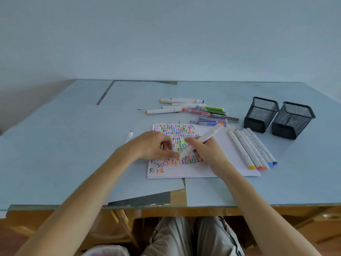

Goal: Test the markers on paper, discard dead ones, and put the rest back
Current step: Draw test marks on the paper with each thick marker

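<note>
Two hands: both over the test paper [199, 169], working one marker.
Right hand [208, 152]: we read it as wrapped around the orange-capped marker [204, 139], barrel angled up-right so the low end meets the sheet.
Left hand [153, 145]: fingers curled at that marker's low end, likely pinching its cap (blurred, we cannot tell for sure).
Paper: covered in coloured squiggles, bare space left at the lower right.
Sorted row [252, 148]: four white markers side by side on the sheet's right part, probably tested.
Untested pile [195, 109]: mixed markers beyond the paper.
Mesh holders [278, 117]: two black cups right of the pile, nothing blocks them.
Stray marker [128, 137]: just left of the sheet, possibly a reject.
</note>
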